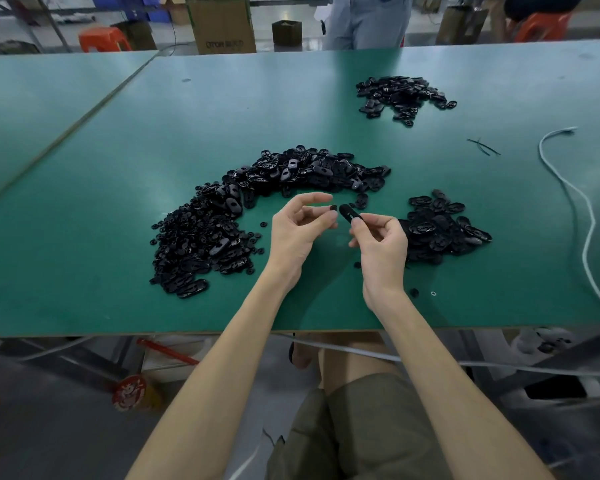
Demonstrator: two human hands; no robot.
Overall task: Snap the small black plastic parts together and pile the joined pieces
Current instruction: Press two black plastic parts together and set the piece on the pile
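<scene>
Mid-frame, left grip point(298, 233) pinches a tiny black piece point(333, 207), right grip point(381, 244) an oval part point(347, 213); align squarely, then press.

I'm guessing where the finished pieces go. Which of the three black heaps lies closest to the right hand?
The small heap just right of the right hand. The big curved heap arcs to the left, and the third heap sits far back.
</scene>
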